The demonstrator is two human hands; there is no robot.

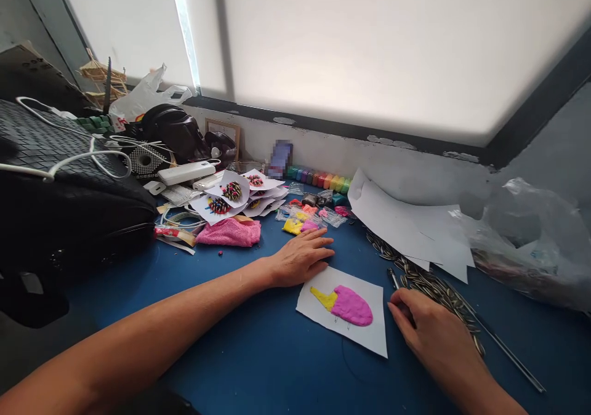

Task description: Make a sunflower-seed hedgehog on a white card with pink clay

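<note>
My left hand (305, 258) lies palm down on the blue table with its fingers spread, its fingertips by small packets of yellow clay (292, 226) and pink-purple clay (310, 225). Just below it is a square of white paper (311, 308) bearing a flat clay shape, with a pink-purple oval body (351, 306) and a yellow neck (324, 298). Two small leg-like marks are drawn under the body. Right of the paper, my right hand (431, 326) has its fingers closed on a pen (393, 278), whose dark and silver end sticks out. Striped sunflower seeds (427, 284) lie beside that hand.
White sheets (406, 218) partly cover the seeds. A metal rod (508, 348) and a clear plastic bag (521, 242) are at right. Behind stand clay tubs (318, 178) and a phone (281, 159). Seed-covered paper pieces (231, 191), a pink cloth (231, 233) and a black bag (69, 199) are left.
</note>
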